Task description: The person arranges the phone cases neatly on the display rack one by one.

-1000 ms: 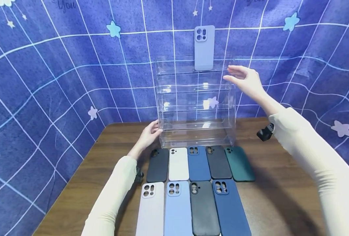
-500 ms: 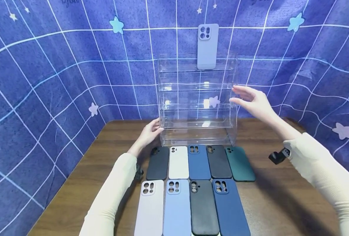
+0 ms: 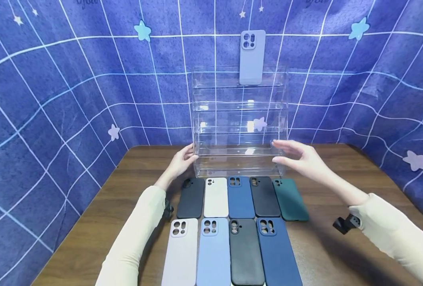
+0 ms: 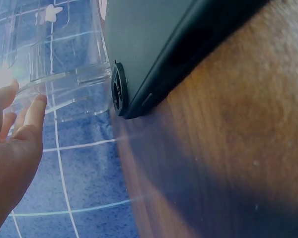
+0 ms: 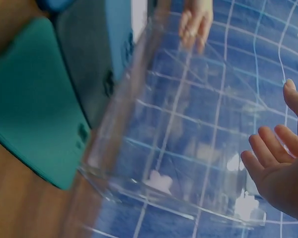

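Observation:
A clear acrylic tiered display rack (image 3: 238, 151) stands upright at the back of the table. My left hand (image 3: 180, 162) holds its lower left side, thumb in front and fingers behind; the left wrist view also shows this hand (image 4: 17, 144) at the clear edge. My right hand (image 3: 302, 159) hovers by the rack's lower right side, thumb and fingers spread apart with nothing between them. In the right wrist view, the right hand's palm (image 5: 283, 178) faces the rack. A lavender phone case (image 3: 252, 59) stands upright on the top tier, right of centre.
Phone cases lie in two rows before the rack: black (image 3: 191, 198), white (image 3: 216, 198), blue (image 3: 241, 198), another black (image 3: 265, 198) and green (image 3: 290, 200) behind; pale lilac (image 3: 180, 254), light blue (image 3: 213, 254), dark grey (image 3: 247, 254) and navy (image 3: 280, 254) in front. A blue curtain (image 3: 89, 99) hangs behind.
My right hand has come down along the rack's right side from the top tier to the lower tiers. My left hand has stayed on the rack. The cases have not moved.

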Tool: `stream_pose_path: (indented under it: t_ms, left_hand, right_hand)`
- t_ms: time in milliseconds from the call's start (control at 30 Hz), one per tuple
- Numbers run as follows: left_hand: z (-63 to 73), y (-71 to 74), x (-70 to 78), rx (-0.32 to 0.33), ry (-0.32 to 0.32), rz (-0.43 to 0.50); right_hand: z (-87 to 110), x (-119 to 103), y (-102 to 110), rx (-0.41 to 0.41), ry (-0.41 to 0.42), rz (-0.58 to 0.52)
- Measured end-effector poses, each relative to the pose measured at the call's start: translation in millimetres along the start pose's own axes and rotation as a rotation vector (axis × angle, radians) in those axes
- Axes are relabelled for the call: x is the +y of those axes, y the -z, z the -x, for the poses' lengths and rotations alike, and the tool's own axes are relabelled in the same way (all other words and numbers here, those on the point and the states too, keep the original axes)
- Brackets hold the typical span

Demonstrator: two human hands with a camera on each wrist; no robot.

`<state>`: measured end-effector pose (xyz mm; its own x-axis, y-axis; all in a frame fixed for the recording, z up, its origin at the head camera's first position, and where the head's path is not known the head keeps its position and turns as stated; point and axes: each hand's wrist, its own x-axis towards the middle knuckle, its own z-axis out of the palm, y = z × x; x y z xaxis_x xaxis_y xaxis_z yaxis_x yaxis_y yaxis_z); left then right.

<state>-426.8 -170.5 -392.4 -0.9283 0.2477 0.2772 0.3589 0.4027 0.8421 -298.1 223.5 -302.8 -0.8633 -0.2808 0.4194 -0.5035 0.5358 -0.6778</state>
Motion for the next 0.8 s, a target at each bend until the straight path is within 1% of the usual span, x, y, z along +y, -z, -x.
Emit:
stream_pose_path:
  t_ms: [67, 100, 167, 267, 300, 333, 433, 633, 800]
  left_hand:
    - [-0.1, -0.1, -0.8, -0.005, 0.004, 0.003]
    - [2.0, 0.3, 3.5, -0.009, 0.005, 0.005]
    - [1.8, 1.1, 4.7, -0.017, 0.016, 0.017]
    - [0.7, 1.7, 6.7, -0.016, 0.021, 0.008]
    - [0.5, 1.1, 6.4, -0.015, 0.017, 0.007]
    - [-2.2, 0.9, 2.6, -0.006, 0.015, 0.005]
    - [-3.5, 0.2, 2.4, 0.007, 0.000, -0.007]
    - [-1.2, -1.0, 1.5, 0.001, 0.013, -0.015]
    - [-0.7, -0.2, -1.2, 0.006, 0.000, -0.024]
  right_hand:
    - [7.5, 1, -6, -0.033, -0.010, -0.002]
    - [11.1, 3, -9, -0.047, -0.017, -0.005]
    - [18.2, 5, -14, -0.067, -0.022, -0.010]
    - [28.7, 9, -21, -0.089, -0.030, -0.016]
    - [32.8, 11, -24, -0.091, -0.033, -0.014]
    - [35.9, 12, -25, -0.097, -0.034, -0.009]
    - [45.6, 17, -27, -0.115, -0.033, 0.007]
    - [66.1, 30, -35, -0.149, -0.033, 0.028]
    - [80.4, 40, -41, -0.189, -0.051, 0.032]
